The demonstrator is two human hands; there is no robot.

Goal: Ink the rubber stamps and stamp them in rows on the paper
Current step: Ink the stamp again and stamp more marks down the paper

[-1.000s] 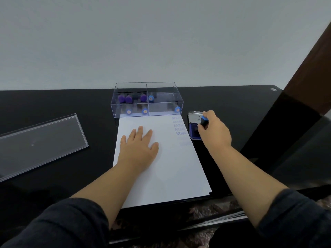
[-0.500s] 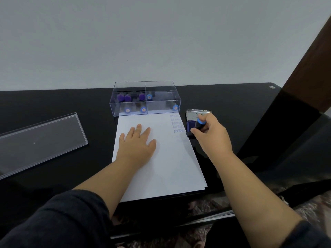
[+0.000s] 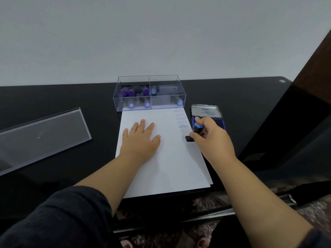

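While flat on paper [image 3: 172, 163], left hand [image 3: 140, 140] splayed.

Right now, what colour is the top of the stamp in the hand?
Blue, on a black stamp, seen in the head view.

I see a glossy black worktop [image 3: 232, 97] against a plain pale grey wall [image 3: 161, 36], a dark brown wooden panel [image 3: 317, 68] at right, patterned floor [image 3: 206, 203] below.

Dim, even light, faint sheen on the black table [image 3: 241, 104], wide-angle bending at the edges
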